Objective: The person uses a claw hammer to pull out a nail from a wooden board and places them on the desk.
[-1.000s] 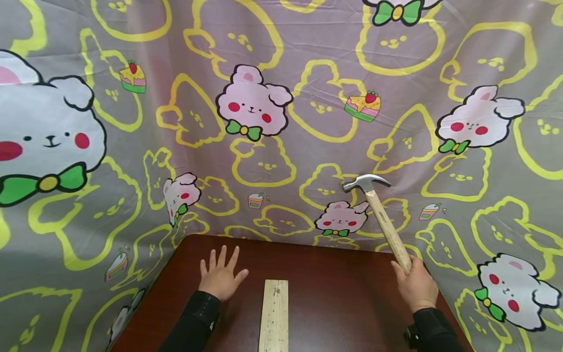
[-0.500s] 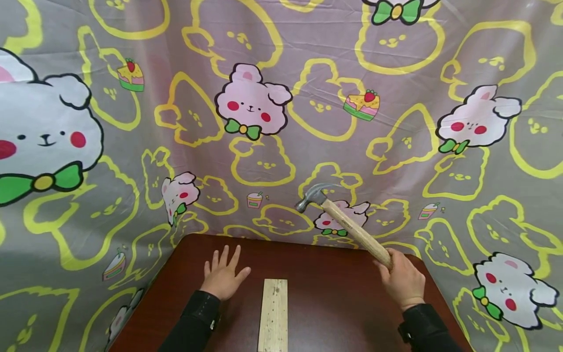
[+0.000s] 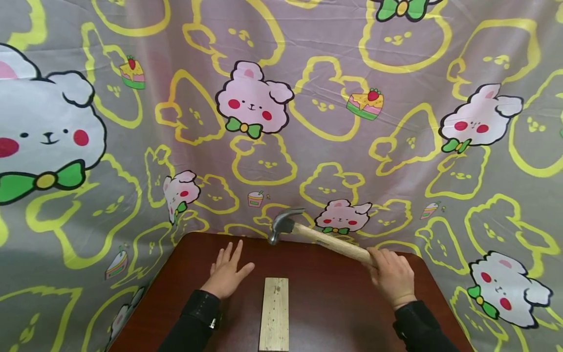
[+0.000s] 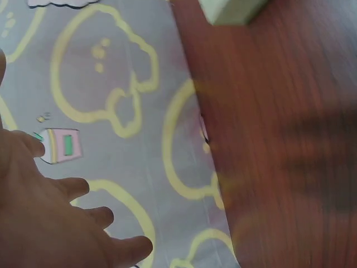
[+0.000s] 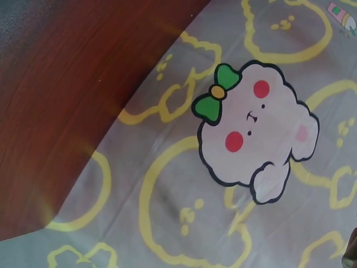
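In the head view my right hand (image 3: 393, 277) grips the lower end of the wooden handle of a claw hammer (image 3: 332, 242). The hammer is held above the table, tilted so its metal head (image 3: 282, 226) points left, striking face down and claw up. My left hand (image 3: 226, 276) is raised over the table's left side, fingers extended and thumb apart, holding nothing. In the left wrist view that hand (image 4: 50, 218) shows with its fingers spread. Between the hands a narrow wooden board (image 3: 274, 313) lies lengthwise. Only a sliver of the right hand (image 5: 350, 254) enters the right wrist view.
The dark red-brown table (image 3: 334, 298) has rounded far corners. Patterned fabric (image 3: 264, 161) with rabbit faces and yellow outlines hangs behind it and along both sides. One end of the board (image 4: 234, 10) appears at the top of the left wrist view.
The hammer has swung left and down, from upright to nearly level, its head now left of where it was. My right hand moved left. My left hand turned slightly, its fingers closer together.
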Motion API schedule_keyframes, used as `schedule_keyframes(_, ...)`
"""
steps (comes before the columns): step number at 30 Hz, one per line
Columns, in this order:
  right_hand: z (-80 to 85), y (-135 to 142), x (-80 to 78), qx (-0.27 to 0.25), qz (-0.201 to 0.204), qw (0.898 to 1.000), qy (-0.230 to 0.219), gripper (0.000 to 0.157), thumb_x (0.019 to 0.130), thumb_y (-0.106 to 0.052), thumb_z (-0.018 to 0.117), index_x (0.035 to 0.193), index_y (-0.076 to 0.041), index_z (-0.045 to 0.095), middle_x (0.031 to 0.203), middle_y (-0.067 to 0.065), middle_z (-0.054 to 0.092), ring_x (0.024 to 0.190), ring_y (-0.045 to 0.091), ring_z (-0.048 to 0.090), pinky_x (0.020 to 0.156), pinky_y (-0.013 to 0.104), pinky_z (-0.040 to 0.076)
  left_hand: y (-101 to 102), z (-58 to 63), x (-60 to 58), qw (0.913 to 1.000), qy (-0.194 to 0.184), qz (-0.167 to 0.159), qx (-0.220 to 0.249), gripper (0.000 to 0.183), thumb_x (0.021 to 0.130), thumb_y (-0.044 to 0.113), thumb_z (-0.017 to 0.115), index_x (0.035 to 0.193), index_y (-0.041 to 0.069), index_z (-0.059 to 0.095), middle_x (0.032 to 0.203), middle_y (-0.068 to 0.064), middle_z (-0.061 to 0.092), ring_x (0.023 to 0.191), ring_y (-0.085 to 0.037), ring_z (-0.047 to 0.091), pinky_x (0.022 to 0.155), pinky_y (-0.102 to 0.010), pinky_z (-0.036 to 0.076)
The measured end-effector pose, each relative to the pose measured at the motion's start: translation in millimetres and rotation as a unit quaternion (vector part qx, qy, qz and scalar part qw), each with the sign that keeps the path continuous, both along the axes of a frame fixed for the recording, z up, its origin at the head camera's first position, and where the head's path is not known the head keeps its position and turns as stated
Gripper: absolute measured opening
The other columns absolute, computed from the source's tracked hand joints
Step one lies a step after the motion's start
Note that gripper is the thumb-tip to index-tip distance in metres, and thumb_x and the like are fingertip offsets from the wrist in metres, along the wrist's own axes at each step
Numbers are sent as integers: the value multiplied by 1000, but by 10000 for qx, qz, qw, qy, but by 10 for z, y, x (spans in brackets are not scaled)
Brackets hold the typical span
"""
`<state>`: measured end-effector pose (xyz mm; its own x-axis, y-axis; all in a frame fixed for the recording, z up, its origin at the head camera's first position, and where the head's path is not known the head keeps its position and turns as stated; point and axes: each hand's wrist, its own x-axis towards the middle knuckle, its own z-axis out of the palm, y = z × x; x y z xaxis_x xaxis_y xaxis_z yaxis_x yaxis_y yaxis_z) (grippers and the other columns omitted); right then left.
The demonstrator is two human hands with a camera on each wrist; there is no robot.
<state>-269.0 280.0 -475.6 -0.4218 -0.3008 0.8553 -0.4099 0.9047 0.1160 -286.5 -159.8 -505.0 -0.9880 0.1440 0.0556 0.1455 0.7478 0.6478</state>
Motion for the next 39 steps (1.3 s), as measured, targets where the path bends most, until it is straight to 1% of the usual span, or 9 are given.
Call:
schedule_keyframes(4,-12,-67,-22,384,134,9992,-9,50,110,-44,38,107,-5,69,80,10,63,67,32,59,57,45,42,33,77,-11,9994,74,-185,291,92,102,57,56,168,17,7,173,-22,2,159,-49,-4,120,-77,4)
schedule_keyframes(7,-32,-109,-16,479,213,9986,-78,37,97,-38,52,106,-6,70,80,8,63,68,31,60,58,44,41,47,118,-11,9991,114,-277,299,93,101,58,57,168,17,7,174,-20,1,159,-47,-3,120,-76,6)
schedule_keyframes(9,-42,-130,-5,514,246,9983,-138,36,87,-35,57,106,-7,70,81,7,63,70,30,60,59,43,41,51,143,-3,9989,113,-321,334,93,100,57,58,168,17,8,174,-19,2,159,-47,-3,120,-76,7)
schedule_keyframes(21,-75,-194,61,720,236,9962,-432,43,70,-19,89,108,-10,70,83,3,65,74,26,64,63,42,45,141,344,100,9931,302,-947,620,102,95,53,70,168,19,9,175,-16,6,160,-45,4,118,-78,17)
schedule_keyframes(26,-110,-220,81,778,235,9956,-463,44,69,-22,89,108,-11,70,84,3,66,74,26,64,64,41,44,174,388,106,9879,582,-1030,1000,95,94,43,75,167,19,20,166,-12,38,153,-38,36,118,-65,35)
schedule_keyframes(30,-117,-234,84,786,218,9953,-517,41,71,-21,87,107,-11,69,85,4,66,75,26,64,65,41,44,175,412,113,9792,789,-1193,1438,88,94,32,78,165,14,30,145,-13,61,134,-36,59,106,-57,50)
schedule_keyframes(33,-109,-244,91,794,216,9951,-552,41,70,-18,87,107,-11,69,85,3,66,75,25,64,66,41,43,161,423,113,9753,900,-1295,1548,85,94,30,77,163,11,32,134,-14,66,121,-36,66,89,-41,58)
schedule_keyframes(36,-90,-262,97,819,213,9946,-595,41,71,-19,87,107,-11,69,86,3,66,76,25,64,67,40,44,152,439,109,9761,986,-1282,1454,82,94,30,77,162,10,35,128,-12,68,113,-31,68,78,-28,56)
schedule_keyframes(39,-83,-277,105,835,220,9945,-588,42,70,-17,88,107,-12,69,86,2,67,76,24,64,67,39,44,152,449,118,9768,1004,-1245,1428,79,94,26,78,160,11,39,123,-11,69,107,-27,69,76,-26,55)
